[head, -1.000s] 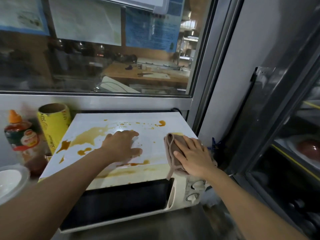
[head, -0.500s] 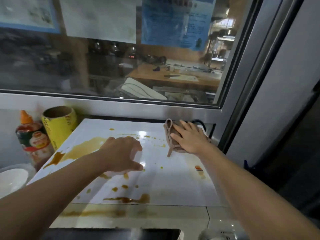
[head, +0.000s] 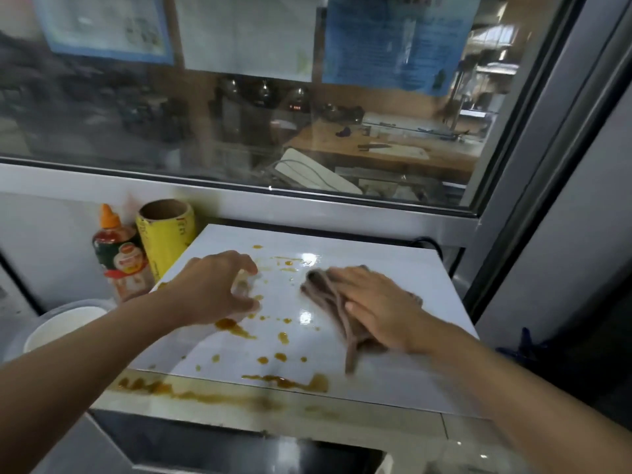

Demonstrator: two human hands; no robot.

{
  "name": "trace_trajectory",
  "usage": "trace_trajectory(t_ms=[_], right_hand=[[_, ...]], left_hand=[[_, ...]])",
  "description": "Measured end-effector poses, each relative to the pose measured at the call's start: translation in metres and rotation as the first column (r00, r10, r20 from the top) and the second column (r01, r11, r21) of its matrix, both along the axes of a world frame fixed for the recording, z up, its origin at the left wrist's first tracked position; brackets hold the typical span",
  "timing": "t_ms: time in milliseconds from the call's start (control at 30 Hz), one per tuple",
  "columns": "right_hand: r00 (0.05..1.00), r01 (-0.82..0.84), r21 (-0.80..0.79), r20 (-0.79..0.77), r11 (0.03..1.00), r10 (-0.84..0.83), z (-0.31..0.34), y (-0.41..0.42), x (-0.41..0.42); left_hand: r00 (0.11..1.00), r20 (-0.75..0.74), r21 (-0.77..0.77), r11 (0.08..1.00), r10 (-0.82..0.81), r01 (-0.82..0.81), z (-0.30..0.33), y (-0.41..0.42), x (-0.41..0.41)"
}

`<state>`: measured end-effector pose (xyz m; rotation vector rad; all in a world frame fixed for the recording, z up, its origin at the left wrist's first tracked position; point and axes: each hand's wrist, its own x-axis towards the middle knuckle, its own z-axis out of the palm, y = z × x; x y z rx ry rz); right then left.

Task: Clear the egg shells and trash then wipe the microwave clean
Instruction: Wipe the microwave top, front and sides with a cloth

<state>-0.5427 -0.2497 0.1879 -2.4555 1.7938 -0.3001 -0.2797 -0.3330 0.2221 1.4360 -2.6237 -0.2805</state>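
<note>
Head view, right hand flat on cloth, slightly blurred

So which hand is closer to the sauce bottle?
Left. The left hand is on the microwave top near the sauce bottle; the right hand presses the cloth farther right.

The right hand has slid the cloth from the back corner toward the microwave top's middle.

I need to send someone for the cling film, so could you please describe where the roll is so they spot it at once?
Find the white microwave under the window. Left of its back corner two things stand upright: the cling film roll and, touching its left side, a sauce bottle. The roll is the yellow cylinder with an open cardboard core; the bottle has an orange cap.
</note>
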Motion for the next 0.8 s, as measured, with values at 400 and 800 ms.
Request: trace_trajectory(t_ms=[400,800], right_hand=[[0.985,-0.034,0.013,-0.167,0.999,0.036,-0.006,-0.058,0.104],[0.976,0.192,-0.001,-0.101,0.981,-0.191,-0.007,-0.13,0.082]], left_hand=[[0.986,0.128,0.069,0.991,0.104,-0.113,0.0,-0.028,0.052],[0.998,0.053,0.087,0.996,0.031,-0.036,-0.007,-0.037,0.065]])
